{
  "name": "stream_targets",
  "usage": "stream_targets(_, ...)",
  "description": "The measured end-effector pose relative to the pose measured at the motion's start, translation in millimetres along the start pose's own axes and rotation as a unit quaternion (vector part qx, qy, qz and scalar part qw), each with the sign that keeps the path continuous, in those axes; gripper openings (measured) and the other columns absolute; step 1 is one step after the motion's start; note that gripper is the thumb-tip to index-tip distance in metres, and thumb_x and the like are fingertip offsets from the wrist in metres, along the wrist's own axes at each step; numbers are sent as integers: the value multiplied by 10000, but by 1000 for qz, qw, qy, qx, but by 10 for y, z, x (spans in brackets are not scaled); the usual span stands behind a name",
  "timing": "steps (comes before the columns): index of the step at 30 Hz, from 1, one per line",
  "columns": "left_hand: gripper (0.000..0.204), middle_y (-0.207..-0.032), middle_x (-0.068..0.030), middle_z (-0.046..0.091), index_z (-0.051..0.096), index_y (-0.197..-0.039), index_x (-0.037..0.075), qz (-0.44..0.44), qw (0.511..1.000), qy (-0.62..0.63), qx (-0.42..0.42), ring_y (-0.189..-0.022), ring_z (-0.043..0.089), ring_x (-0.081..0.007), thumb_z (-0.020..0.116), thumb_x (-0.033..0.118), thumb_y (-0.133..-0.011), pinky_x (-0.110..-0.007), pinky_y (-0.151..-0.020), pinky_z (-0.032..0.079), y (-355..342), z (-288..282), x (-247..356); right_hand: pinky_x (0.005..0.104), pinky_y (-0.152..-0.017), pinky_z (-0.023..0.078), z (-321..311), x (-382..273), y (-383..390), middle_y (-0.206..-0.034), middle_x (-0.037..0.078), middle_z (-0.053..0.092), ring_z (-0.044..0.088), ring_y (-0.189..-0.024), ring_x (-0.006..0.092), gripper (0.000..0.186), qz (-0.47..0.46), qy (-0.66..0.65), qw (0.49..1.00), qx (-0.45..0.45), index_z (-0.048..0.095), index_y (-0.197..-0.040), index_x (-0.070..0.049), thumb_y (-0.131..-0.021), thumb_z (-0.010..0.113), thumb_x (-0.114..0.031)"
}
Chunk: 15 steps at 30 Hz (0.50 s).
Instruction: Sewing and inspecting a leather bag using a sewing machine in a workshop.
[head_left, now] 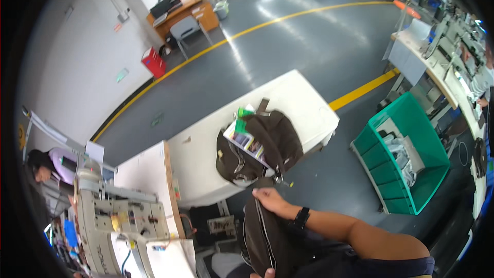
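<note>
My right hand (270, 201) pinches the upper end of a dark brown fabric bag piece (265, 242) with a long pale zipper, held over my lap. My left hand (262, 273), mostly cut off by the lower edge, grips the same piece near its bottom. Just beyond, a dark brown backpack (278, 139) lies on a white table (309, 98), with a green-and-white printed tag or card (242, 139) and some straps and clips on it.
A sewing machine (123, 221) on a pale worktop (139, 170) stands at my left, a person (56, 167) behind it. At my right are a green bin (370, 154) with cloth and a cluttered bench (427, 72) with another person (481, 100). A desk (200, 13) is farther back.
</note>
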<state>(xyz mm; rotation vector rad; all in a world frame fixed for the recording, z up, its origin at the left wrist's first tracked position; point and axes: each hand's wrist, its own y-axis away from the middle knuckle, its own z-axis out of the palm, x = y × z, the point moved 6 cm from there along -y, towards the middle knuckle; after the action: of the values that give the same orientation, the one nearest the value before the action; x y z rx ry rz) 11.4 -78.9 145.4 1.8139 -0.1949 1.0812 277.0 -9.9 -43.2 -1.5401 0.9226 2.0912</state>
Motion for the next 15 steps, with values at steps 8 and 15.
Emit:
stream_targets(8,377,-615,-100,598,647,-753,3,260,960,-14,-102,-534,576,-208,645,257,-1031,-350,-516,440,-112,-182,141,313,-724,536,685,-19,-90,-876,84,762,677,-773,113,474,140,117,961,-205,761,-945,27,-1016,615,-419)
stream_targets(15,136,-800,-119,680,711,-923,27,522,842,-77,113,-691,662,-308,739,159,-942,-409,-658,511,1230,-566,-217,384,-647,491,3601,-44,2470,-683,103,610,593,-661,151,469,-112,203,655,-720,642,-813,17,-1041,596,-390)
